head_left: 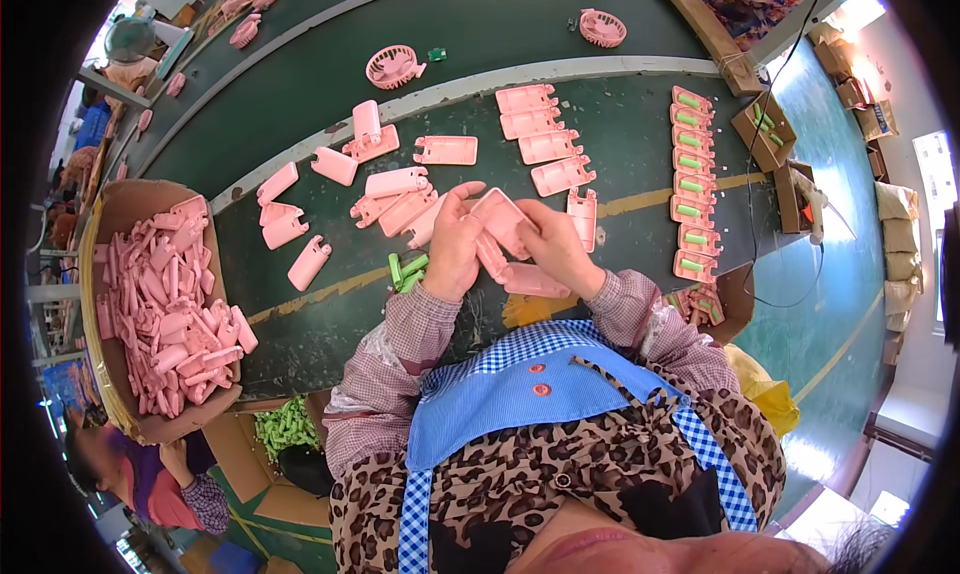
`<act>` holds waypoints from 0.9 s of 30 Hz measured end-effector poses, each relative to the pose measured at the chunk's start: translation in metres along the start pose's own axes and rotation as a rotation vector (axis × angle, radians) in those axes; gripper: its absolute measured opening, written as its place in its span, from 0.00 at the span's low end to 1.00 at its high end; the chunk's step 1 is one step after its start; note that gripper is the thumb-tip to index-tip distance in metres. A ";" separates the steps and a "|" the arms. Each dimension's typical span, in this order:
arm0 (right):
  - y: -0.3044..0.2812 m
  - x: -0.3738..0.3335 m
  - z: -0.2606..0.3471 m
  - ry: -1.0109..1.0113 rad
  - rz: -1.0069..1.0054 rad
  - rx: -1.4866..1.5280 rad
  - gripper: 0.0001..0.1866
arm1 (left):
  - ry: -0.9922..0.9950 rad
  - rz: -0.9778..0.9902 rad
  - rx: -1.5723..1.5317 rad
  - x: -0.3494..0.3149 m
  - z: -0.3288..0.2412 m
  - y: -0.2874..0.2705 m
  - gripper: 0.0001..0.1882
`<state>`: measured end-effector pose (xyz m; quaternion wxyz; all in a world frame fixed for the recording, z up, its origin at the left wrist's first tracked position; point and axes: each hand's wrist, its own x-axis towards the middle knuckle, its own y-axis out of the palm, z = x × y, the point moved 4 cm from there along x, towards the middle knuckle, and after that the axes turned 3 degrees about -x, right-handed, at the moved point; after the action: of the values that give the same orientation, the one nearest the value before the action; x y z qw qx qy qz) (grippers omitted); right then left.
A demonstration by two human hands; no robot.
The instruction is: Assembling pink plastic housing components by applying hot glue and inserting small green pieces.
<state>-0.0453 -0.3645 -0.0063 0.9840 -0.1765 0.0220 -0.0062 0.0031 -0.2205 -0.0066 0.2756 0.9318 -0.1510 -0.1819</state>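
Both my hands are closed around pink plastic shells over the near part of the green bench. My right hand (560,246) pinches the right edge of an open, hollow shell (500,221). My left hand (455,244) is at its left side, with a second, narrower pink piece (491,257) against the fingers just below. Whether these two pieces touch is hard to make out. Another pink shell (535,280) lies under my right hand. Several green cylindrical cells (408,272) lie beside my left wrist. More loose shells (405,209) lie just beyond my left hand.
A carton (97,349) heaped with pink shells stands at the left. Hollow shells (530,124) form a column beyond my hands. At the right runs a row of shells with green cells (690,186). Round pink fan grilles (394,66) sit on the far belt. A co-worker (150,479) is at lower left.
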 end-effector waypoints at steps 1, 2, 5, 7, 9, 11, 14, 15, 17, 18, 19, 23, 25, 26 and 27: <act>-0.005 -0.002 -0.002 0.014 -0.027 0.050 0.14 | 0.006 -0.005 0.018 0.001 0.003 -0.007 0.15; -0.010 -0.005 -0.005 0.028 -0.055 0.099 0.13 | 0.011 -0.010 0.036 0.002 0.009 -0.016 0.14; -0.033 -0.017 -0.015 0.046 -0.153 0.169 0.12 | 0.023 -0.074 0.134 -0.003 0.009 -0.023 0.12; -0.052 -0.030 -0.022 0.014 -0.225 0.128 0.11 | 0.031 -0.110 0.196 -0.008 0.007 -0.028 0.12; -0.071 -0.042 -0.028 0.043 -0.300 0.031 0.09 | 0.023 -0.096 0.241 -0.013 0.011 -0.029 0.10; -0.085 -0.053 -0.031 0.085 -0.363 0.001 0.09 | 0.032 -0.100 0.289 -0.022 0.018 -0.030 0.09; -0.107 -0.070 -0.042 0.118 -0.358 -0.102 0.08 | 0.055 -0.066 0.366 -0.029 0.025 -0.032 0.09; -0.114 -0.073 -0.042 0.096 -0.357 -0.169 0.08 | 0.064 -0.067 0.385 -0.030 0.025 -0.032 0.09; -0.129 -0.081 -0.044 0.053 -0.351 -0.302 0.08 | 0.083 -0.072 0.423 -0.033 0.023 -0.032 0.09; -0.134 -0.080 -0.043 0.012 -0.306 -0.341 0.08 | 0.074 -0.079 0.421 -0.034 0.021 -0.032 0.09; -0.140 -0.079 -0.042 -0.009 -0.270 -0.420 0.08 | 0.087 -0.081 0.415 -0.035 0.021 -0.033 0.09; -0.146 -0.068 -0.039 -0.009 -0.187 -0.502 0.06 | 0.129 -0.108 0.406 -0.041 0.019 -0.034 0.08; -0.139 -0.058 -0.047 0.031 -0.178 -0.433 0.06 | 0.185 -0.127 0.476 -0.043 0.018 -0.034 0.08; -0.134 -0.052 -0.048 -0.018 -0.191 -0.466 0.06 | 0.236 -0.138 0.547 -0.044 0.018 -0.035 0.08; -0.127 -0.046 -0.048 -0.065 -0.202 -0.497 0.05 | 0.284 -0.150 0.620 -0.046 0.017 -0.035 0.08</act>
<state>-0.0944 -0.4991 -0.0055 0.9052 -0.4139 -0.0264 -0.0931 -0.0381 -0.1828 -0.0277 -0.0165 0.9956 -0.0905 -0.0158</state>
